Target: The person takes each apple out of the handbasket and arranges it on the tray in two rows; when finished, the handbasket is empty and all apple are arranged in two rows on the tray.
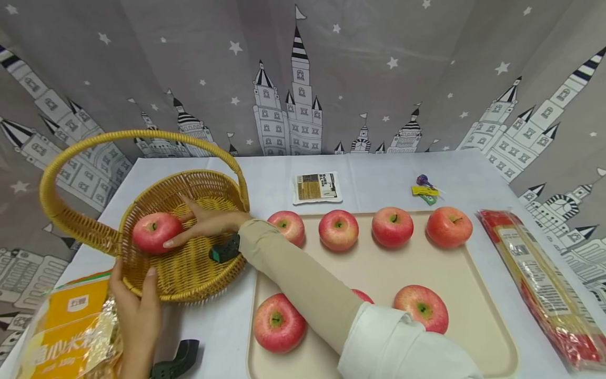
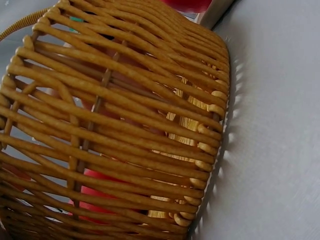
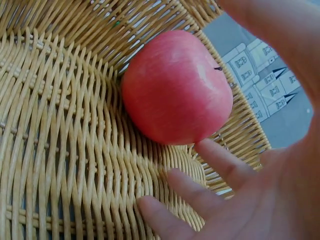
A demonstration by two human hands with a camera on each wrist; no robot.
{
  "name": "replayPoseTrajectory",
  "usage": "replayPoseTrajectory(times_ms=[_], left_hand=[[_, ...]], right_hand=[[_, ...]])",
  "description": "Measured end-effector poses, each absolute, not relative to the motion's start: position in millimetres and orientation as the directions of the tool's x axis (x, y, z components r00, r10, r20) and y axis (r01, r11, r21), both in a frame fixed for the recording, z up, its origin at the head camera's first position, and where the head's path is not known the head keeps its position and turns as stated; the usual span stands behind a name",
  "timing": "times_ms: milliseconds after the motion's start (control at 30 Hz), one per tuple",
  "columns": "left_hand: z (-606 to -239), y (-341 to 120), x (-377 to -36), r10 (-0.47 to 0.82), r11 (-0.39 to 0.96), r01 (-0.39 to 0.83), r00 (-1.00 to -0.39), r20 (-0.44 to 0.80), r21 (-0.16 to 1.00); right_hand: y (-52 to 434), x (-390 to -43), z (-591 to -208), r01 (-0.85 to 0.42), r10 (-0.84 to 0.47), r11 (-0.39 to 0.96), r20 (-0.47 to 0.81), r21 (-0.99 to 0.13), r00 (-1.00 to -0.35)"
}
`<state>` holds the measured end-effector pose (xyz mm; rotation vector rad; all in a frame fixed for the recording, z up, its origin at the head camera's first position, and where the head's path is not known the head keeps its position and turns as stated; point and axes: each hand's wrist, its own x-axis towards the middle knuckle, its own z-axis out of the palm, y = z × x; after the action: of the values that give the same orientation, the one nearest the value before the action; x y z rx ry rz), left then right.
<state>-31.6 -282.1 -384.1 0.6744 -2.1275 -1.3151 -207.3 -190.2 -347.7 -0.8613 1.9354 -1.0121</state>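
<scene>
One apple in the basket

One red apple (image 1: 156, 231) lies inside the wicker basket (image 1: 189, 273). The right hand (image 1: 208, 223) rests beside it, grip apart, fingers straight. The left hand (image 1: 134, 310) clasps the basket's near rim on the worktop (image 1: 379, 179).

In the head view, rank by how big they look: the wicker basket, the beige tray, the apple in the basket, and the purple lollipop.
1. Beige plastic tray
2. Yellow wicker basket; it sits at a similar distance, so the ranking holds
3. Red apple in the basket
4. Purple lollipop, farther back, yet plainly smallest
</scene>
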Motion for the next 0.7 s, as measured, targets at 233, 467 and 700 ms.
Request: replayPoseTrajectory(times_ms=[233,467,700], left_hand=[[-385.4,-282.6,-31.4,-0.657,0.402,-0.108,-0.726,0.204,0.909],[-386.0,-284.3,-32.2,-0.645,0.409,-0.104,-0.736,0.206,0.907],[-385.1,-284.5,-31.7,-0.652,0.403,-0.103,-0.729,0.206,0.910]], right_hand=[[-188.8,-206.0,-346.7,-0.243,-0.842,0.445,-0.310,-0.862,-0.442],[-186.4,-204.8,-344.4,-0.292,-0.863,0.450,-0.328,-0.844,-0.384],[-186.1,-206.3,-344.1,-0.275,-0.881,0.405,-0.292,-0.872,-0.371]])
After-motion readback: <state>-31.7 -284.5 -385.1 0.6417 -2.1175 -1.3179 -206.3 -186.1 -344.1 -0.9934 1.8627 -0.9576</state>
